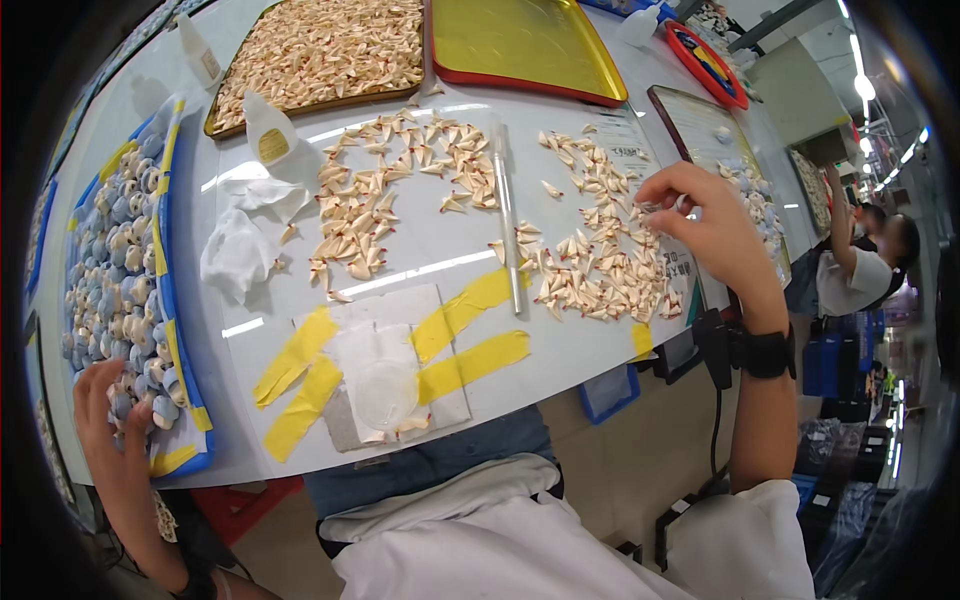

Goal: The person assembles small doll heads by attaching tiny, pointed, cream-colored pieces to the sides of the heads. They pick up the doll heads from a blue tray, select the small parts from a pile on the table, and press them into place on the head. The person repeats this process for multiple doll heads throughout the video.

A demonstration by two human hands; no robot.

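At the left, my left hand reaches over the near end of a blue-edged tray of small round blue-and-cream pieces. Its fingers curve apart around a few of them, and none is plainly gripped. On the right, my right hand is closed in a pinch above a loose pile of small pointed cream pieces with red tips. Whatever sits between those fingertips is too small to make out. Between the hands, a white pad on a grey board is held down by yellow tape, with some pointed pieces at its near edge.
A second pile of pointed pieces lies mid-table beside a silver pen-like rod. White bottles and crumpled tissue stand left. Behind are a full tray, a yellow tray and a red basket. Other people are far right.
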